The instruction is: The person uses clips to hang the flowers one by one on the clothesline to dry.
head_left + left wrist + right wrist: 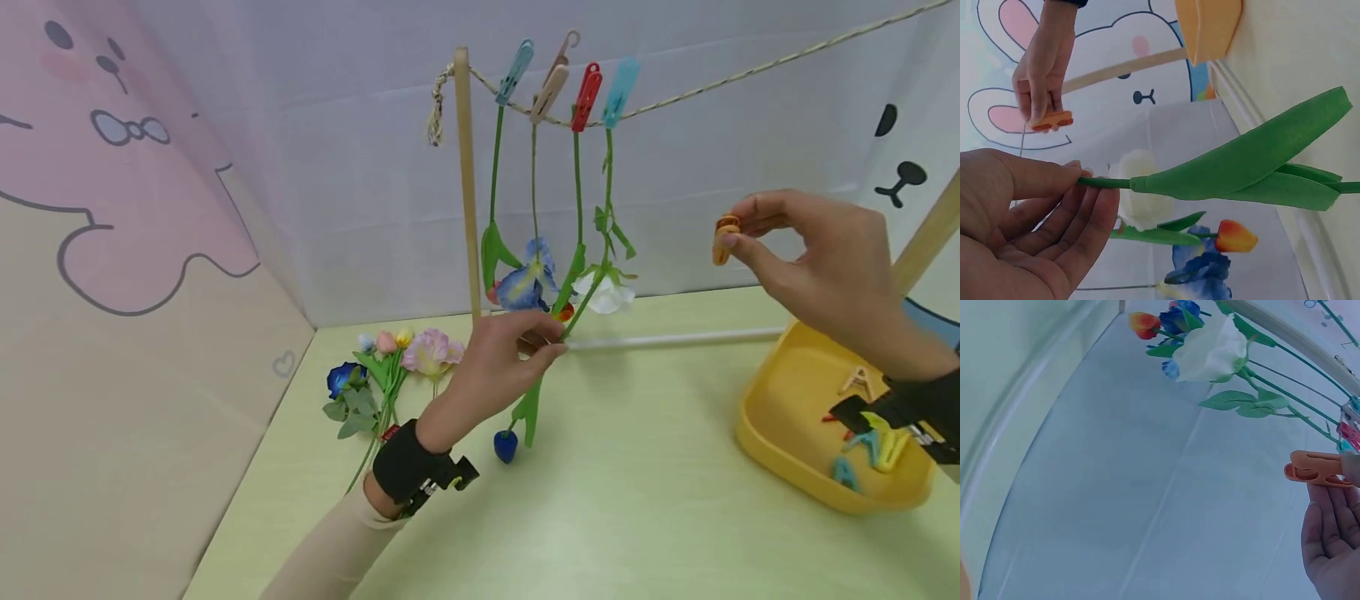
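My left hand [498, 367] pinches the green stem [1105, 182] of a flower with long leaves [1254, 162]; its blue bud [506, 447] hangs downward over the table. The right hand [832, 267] holds an orange clothespin [726, 239] between thumb and fingers, right of the hanging flowers and below the rope [720, 82]. From that rope several flowers hang head down by clothespins: a teal one [516, 72], a beige one [550, 94], a red one [587, 97] and a light blue one [621, 92]. A white flower [1213, 350] and a blue iris [529, 279] are among them.
A yellow basket [795, 467] with several clothespins stands at the right. Loose flowers, including a blue rose [346, 378] and a pink bloom [431, 353], lie on the table at left. A wooden post [468, 183] carries the rope; a white rod [675, 338] runs along the back.
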Available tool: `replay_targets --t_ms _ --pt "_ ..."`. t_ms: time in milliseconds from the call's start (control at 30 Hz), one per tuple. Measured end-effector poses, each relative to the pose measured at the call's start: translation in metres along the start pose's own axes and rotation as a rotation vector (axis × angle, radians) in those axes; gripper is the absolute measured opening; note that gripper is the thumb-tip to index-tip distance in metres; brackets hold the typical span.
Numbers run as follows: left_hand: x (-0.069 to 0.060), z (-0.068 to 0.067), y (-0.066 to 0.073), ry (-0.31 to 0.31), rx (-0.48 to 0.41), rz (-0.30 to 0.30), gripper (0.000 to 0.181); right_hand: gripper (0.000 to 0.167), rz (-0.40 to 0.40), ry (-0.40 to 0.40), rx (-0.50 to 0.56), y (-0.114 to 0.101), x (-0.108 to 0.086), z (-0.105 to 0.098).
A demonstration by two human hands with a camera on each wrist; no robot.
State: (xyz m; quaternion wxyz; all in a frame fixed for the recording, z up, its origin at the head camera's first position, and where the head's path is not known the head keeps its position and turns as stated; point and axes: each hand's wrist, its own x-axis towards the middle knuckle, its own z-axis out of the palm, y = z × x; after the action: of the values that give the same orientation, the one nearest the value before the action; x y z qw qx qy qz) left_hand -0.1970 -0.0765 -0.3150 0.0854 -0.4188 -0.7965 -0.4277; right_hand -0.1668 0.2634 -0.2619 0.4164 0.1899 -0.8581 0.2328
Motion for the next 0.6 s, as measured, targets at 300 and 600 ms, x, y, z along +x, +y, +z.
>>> replay_targets --t_ms 300,600 --pt "0.042 0.014 0.015 0.011 -0.066 -0.024 0.014 0.019 0.048 0.092 0.192 -0.014 0.055 -0.01" --pt "0.094 0.023 0.034 0.115 -0.056 -0.023 0.016 0.025 0.045 0.136 0.2 -0.022 0.101 -0.012"
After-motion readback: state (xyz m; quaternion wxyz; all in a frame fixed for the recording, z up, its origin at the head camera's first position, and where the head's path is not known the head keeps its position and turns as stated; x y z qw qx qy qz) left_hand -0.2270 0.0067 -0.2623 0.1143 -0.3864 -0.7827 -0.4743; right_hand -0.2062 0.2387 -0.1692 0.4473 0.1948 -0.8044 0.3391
